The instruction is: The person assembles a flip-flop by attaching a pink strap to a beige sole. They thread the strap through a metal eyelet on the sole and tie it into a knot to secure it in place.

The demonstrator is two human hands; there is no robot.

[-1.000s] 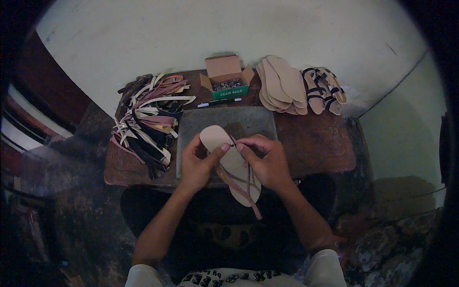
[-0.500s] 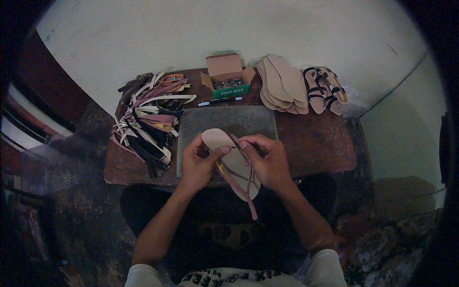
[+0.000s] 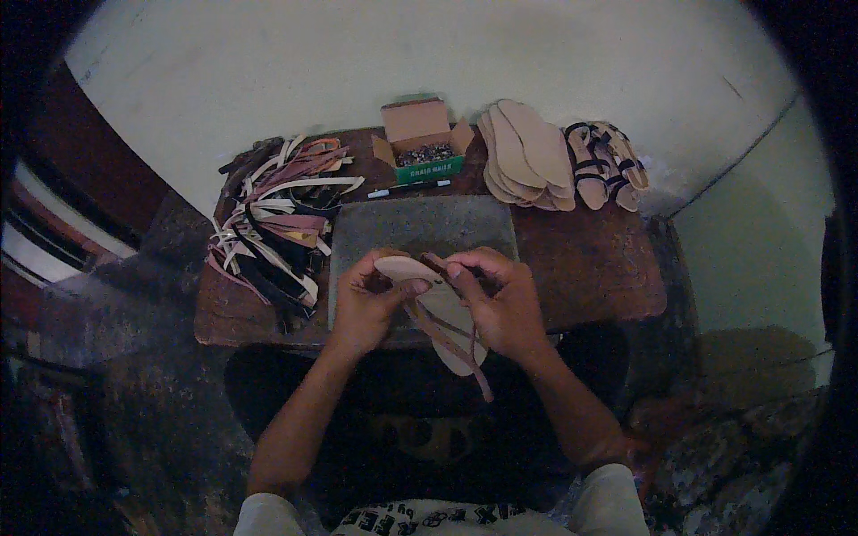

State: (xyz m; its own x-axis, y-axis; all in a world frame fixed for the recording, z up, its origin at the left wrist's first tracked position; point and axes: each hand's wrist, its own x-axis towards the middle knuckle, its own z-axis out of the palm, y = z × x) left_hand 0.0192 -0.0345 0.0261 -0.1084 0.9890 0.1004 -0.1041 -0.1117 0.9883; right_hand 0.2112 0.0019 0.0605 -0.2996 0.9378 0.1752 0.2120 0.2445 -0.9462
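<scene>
A beige sandal sole (image 3: pixel 447 305) is tilted in the air above the table's near edge, toe end up. My left hand (image 3: pixel 367 302) grips its left edge near the toe, thumb lying on the top face. Beside a small dark hole near the toe, my right hand (image 3: pixel 498 295) pinches a dusty-pink strap (image 3: pixel 435 261) between thumb and fingertips. More of the strap crosses the sole, and a loose end hangs past the heel. The fingers under the sole are hidden.
A grey slab (image 3: pixel 375 223) lies on the brown wooden table (image 3: pixel 590 268). Assorted straps (image 3: pixel 277 223) are heaped at left. Behind stand an open green box (image 3: pixel 429 168) of small metal nails and a marker (image 3: pixel 408 189). Stacked soles (image 3: pixel 527 156) and strapped sandals (image 3: pixel 608 170) sit at back right.
The sole has tipped, so its top face shows narrower. The pinched strap end has risen slightly in my right hand, and the hanging end has swung a little to the right.
</scene>
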